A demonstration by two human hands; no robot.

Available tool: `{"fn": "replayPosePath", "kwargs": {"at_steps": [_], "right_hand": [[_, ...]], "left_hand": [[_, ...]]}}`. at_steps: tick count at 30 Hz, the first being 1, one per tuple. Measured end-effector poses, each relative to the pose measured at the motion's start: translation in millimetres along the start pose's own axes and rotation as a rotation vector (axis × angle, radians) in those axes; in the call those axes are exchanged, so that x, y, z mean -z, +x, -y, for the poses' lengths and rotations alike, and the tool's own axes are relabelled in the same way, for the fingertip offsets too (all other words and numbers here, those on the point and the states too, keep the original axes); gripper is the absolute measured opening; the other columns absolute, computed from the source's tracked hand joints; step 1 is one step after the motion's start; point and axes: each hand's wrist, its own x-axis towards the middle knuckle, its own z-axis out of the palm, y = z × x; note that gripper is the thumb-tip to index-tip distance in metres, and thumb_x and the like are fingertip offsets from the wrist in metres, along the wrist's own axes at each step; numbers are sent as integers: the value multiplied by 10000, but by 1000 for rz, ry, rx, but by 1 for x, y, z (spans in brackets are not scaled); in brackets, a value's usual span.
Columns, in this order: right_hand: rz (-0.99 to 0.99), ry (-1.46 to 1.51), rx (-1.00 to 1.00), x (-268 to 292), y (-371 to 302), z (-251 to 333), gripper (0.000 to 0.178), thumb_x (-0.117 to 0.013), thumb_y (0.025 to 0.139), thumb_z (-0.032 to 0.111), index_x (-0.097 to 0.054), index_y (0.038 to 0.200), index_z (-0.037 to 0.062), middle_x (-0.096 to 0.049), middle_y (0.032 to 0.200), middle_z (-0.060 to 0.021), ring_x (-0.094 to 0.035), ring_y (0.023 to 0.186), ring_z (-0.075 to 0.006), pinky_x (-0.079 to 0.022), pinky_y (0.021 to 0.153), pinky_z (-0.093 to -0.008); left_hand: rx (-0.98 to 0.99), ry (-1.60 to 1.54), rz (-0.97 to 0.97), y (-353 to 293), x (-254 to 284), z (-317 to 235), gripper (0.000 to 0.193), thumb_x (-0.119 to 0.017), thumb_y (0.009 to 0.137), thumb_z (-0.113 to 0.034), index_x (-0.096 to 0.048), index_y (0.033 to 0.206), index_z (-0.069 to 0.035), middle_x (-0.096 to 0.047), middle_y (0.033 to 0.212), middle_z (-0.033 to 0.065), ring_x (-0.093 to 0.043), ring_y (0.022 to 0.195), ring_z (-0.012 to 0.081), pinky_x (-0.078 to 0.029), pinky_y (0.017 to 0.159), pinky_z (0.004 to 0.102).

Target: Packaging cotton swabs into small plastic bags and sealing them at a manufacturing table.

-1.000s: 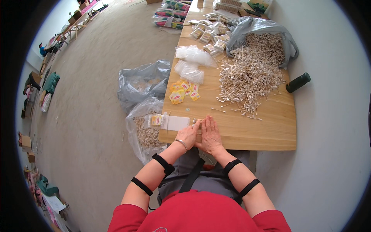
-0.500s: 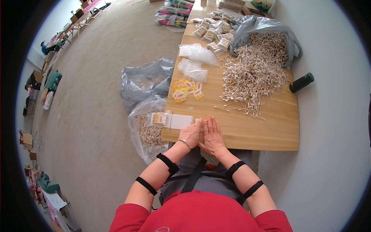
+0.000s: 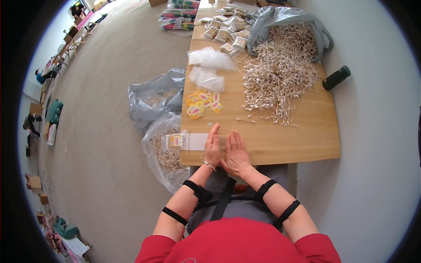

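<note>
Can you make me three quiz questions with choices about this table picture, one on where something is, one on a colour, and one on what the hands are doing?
1. Where is the dark green bottle?
A. Near the table's right edge
B. On the floor
C. In a hand

2. What colour are most of the small paper labels in the middle of the table?
A. Blue
B. Yellow
C. Black

3. How are the left hand and right hand?
A. Closed in fists
B. Raised in the air
C. Open, side by side on the row of sticks

Answers:
1 A, it lies on the wood beside the big pile of cotton swabs.
2 B, the pile is mostly yellow.
3 C, the fingers are stretched out flat at the near table edge.
</note>
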Motion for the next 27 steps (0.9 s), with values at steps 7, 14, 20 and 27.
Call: {"fn": "replayPosePath", "kwargs": {"at_steps": [7, 14, 20, 27], "right_hand": [[-66, 88, -57, -16, 23, 30, 835, -482, 838, 426, -176, 1392, -119, -136, 1473, -295, -69, 1401, -408, -51, 1141, -483], [-17, 88, -32, -26, 47, 64, 808, -416, 863, 434, -169, 1394, -122, -116, 1484, -284, -36, 1409, -393, -21, 1143, -475], [65, 137, 19, -22, 44, 63, 851, -444, 847, 442, -122, 1414, -105, -71, 1500, -259, -5, 1415, -372, 0, 1144, -465], [55, 166, -82, -25, 50, 70, 868, -467, 836, 426, -86, 1419, -92, -62, 1498, -264, 3, 1413, -379, -4, 1143, -469]], "left_hand": [[77, -129, -66, 5, 26, -7, 448, -362, 1007, -267, -429, 1330, 36, -468, 1355, 128, -400, 1268, 186, -279, 1073, 303], [75, -112, -100, 12, 63, -19, 471, -322, 1017, -288, -384, 1353, 37, -397, 1403, 147, -324, 1331, 205, -215, 1121, 320], [106, -49, -31, 9, 77, -21, 486, -312, 1018, -309, -373, 1363, 28, -382, 1414, 144, -317, 1334, 212, -209, 1121, 319], [82, 17, -9, 10, 76, -21, 502, -302, 1018, -329, -368, 1367, 24, -384, 1412, 142, -323, 1330, 216, -215, 1118, 322]]}}
